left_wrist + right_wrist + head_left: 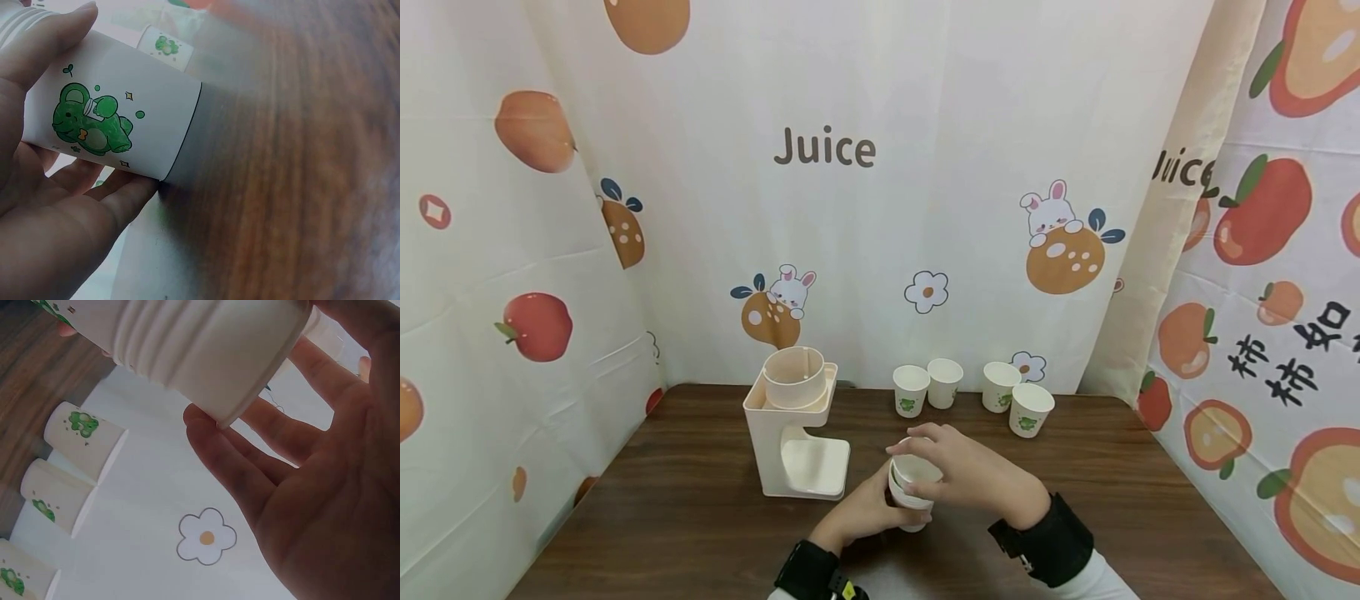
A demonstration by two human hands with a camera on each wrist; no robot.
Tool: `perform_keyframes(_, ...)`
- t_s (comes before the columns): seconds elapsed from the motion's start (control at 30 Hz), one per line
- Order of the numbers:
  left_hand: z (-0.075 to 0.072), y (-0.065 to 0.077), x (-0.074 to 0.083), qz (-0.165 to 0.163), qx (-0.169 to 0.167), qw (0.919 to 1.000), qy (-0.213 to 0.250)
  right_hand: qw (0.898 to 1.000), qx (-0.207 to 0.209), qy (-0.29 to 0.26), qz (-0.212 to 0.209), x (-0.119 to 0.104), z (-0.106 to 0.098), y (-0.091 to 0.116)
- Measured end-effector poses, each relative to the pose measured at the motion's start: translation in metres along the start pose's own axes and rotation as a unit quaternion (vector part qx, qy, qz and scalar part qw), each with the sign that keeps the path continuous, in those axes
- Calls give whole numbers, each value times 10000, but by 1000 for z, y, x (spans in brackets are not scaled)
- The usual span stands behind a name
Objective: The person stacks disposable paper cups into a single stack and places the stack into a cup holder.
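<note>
A stack of nested white paper cups (156,119) with a green bear print stands upright near the table's front. My left hand (868,506) grips it around the side, thumb on one side and fingers on the other in the left wrist view. From above, my right hand (966,468) holds the top cup (231,362) at its rim, with thumb and fingers on opposite sides. Several stacked rims show below that top cup in the right wrist view. Part of the stack is hidden by both hands in the head view.
Left of the stack stands a cream-coloured appliance (767,454) with a round cylinder (795,392) on top and a flat base. Several single paper cups, among them one at the right (1032,412), stand upright along the back before a fruit-printed curtain (865,225).
</note>
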State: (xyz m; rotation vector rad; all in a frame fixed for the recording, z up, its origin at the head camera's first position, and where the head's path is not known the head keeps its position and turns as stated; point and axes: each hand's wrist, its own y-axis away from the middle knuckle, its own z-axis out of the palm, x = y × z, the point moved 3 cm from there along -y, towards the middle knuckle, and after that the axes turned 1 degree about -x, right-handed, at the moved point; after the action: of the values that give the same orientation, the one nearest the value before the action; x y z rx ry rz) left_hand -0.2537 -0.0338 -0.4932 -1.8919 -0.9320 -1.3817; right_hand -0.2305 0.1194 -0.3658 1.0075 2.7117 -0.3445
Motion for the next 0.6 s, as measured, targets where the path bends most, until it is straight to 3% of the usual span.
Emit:
perform_keyframes(0.37, 0, 4, 2, -235, -61, 9997, 38, 9995, -249, -78, 185, 4, 11, 0)
perform_keyframes(0.6, 0, 3, 2, -121, -221, 9996, 129, 9992, -347, -74, 189, 6, 17, 0)
